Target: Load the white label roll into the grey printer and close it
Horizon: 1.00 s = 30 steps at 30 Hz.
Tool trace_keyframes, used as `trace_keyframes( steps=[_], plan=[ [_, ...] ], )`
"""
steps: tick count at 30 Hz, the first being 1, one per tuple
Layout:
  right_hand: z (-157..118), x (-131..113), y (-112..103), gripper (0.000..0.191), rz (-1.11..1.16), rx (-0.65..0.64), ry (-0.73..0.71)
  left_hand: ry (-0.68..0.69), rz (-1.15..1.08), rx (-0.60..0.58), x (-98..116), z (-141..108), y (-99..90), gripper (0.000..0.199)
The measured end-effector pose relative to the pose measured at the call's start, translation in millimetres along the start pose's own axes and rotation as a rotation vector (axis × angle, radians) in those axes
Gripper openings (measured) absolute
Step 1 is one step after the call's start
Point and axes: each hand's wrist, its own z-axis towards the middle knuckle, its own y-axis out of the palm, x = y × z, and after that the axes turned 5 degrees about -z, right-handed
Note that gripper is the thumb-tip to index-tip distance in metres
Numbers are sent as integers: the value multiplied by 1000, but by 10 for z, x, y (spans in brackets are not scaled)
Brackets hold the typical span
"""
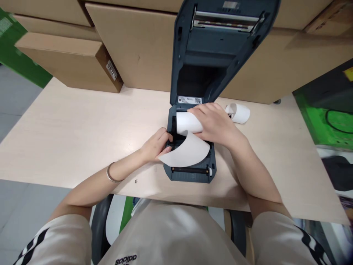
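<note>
A dark blue-grey label printer (193,176) stands on the table with its lid (211,48) raised toward the boxes. Inside its bay lies a white paper roll (187,122), and a loose strip of paper (187,152) curls from it over the printer's front. My right hand (213,123) is closed over the right end of the roll. At the printer's left edge is my left hand (158,144), its fingers curled onto the rim beside the roll; part of them is hidden, and the paper's left tip is close to the thumb.
A small white roll (239,113) lies on the table (82,140) right of the printer. Cardboard boxes (138,48) line the back, with a flatter box (66,66) at the back left. A green surface with a black cable (336,121) is at the right.
</note>
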Motion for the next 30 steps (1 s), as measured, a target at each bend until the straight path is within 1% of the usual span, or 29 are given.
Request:
trace_keyframes(
  steps=[2,6,8,10,13,14,16,19,22,24,27,30],
  plan=[
    [-4,-23,19,63,-5,4,2,5,-27,8,-5,-3,5,43],
    [-29,-103,48,55,-24,13,10,22,-34,22,9,10,-4,34],
    [-62,-180,34,58,-36,19,13,28,-12,15,25,25,-14,33],
    [-121,-291,-9,58,-47,31,16,37,5,10,43,41,-24,35],
    [-274,-519,-88,45,-61,72,19,52,19,16,62,57,-37,35],
    [-340,-605,-101,44,-63,93,16,55,22,14,65,59,-40,35],
    [-484,-777,-93,52,-62,125,12,55,20,9,65,57,-46,35],
    [-670,-1004,-9,71,-72,142,17,46,16,8,59,50,-47,36],
    [-760,-1168,64,84,-115,140,62,48,17,7,52,47,-40,36],
    [-778,-1238,70,87,-124,113,91,53,18,9,48,48,-33,35],
    [-795,-1300,31,87,-107,69,88,56,19,17,47,47,-26,35],
    [-823,-1327,-5,88,-100,68,87,52,21,19,52,44,-24,36]
  ],
)
